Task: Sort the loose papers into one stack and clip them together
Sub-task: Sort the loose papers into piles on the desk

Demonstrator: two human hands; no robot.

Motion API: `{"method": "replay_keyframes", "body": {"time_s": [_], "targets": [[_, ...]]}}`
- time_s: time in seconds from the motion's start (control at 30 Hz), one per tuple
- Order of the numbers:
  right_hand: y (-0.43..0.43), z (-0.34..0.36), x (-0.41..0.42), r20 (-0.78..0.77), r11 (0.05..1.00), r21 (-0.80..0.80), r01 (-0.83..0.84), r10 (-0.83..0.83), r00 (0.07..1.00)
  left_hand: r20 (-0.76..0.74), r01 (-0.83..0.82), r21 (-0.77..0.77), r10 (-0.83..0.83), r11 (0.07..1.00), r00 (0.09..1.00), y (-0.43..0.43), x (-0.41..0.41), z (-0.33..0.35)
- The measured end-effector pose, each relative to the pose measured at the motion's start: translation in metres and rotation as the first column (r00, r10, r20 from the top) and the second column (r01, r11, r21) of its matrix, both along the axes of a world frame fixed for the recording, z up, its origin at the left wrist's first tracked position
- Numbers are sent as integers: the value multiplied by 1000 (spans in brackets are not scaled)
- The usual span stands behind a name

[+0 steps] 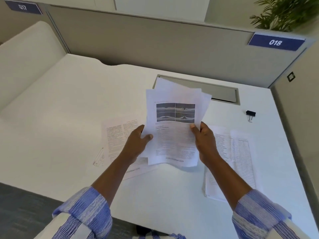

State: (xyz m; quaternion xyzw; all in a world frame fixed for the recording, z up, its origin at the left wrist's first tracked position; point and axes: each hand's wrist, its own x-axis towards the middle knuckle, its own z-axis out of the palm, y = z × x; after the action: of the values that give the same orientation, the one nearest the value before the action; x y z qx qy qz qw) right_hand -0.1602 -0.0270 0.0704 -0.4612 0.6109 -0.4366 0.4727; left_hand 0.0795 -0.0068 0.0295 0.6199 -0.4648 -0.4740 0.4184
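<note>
I hold a fanned bunch of printed papers above the white desk; the top sheet shows a grey picture over text. My left hand grips the bunch's left edge and my right hand grips its right edge, thumbs on top. The sheets are uneven, with corners sticking out at the top. More loose papers lie flat on the desk: text pages to the left under my left arm, and table-printed pages to the right. A black binder clip lies alone on the desk at the right.
A grey cable-tray lid is set into the desk behind the papers. Grey partition walls with number signs 017 and 018 close the back and right. A plant stands beyond the far right corner. The desk's front edge runs along the lower left.
</note>
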Motion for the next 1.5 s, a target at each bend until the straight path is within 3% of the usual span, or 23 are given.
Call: {"method": "replay_keyframes", "body": {"time_s": [0.17, 0.43, 0.57, 0.63, 0.77, 0.87, 1.0, 1.13, 1.37, 1.5], "targets": [[-2, 19, -9, 126, 968, -218, 122, -96, 987, -111, -107, -220, 85, 970, 990, -8, -29, 18], [10, -40, -17, 76, 979, -26, 200, -198, 977, -43, -208, -110, 204, 972, 978, 13, -81, -23], [5, -36, -25, 59, 975, -111, 195, -189, 980, -29, -235, -152, 233, 960, 972, 11, -85, -22], [8, -39, -30, 22, 977, -137, 161, -159, 987, -1, -234, -140, 236, 962, 972, 12, -85, -24], [13, -51, -38, -201, 995, -75, 73, -86, 976, 108, -297, -75, 304, 952, 947, 15, -87, -31], [10, -39, -53, -321, 990, -121, 68, -104, 942, 190, -336, -74, 344, 939, 920, 7, -91, -24], [17, -29, -97, -419, 980, -126, 155, -194, 887, 229, -214, -53, 220, 975, 948, 6, -127, -8], [43, -41, -149, -463, 944, -20, 329, -300, 834, 249, -49, 95, 24, 994, 968, 15, -178, -16], [83, -73, -203, -586, 886, 137, 443, -288, 758, 333, 118, 297, -219, 947, 917, 30, -236, -39], [96, -82, -209, -684, 879, 128, 460, -258, 682, 430, 124, 280, -240, 952, 870, 41, -243, -46]]}}
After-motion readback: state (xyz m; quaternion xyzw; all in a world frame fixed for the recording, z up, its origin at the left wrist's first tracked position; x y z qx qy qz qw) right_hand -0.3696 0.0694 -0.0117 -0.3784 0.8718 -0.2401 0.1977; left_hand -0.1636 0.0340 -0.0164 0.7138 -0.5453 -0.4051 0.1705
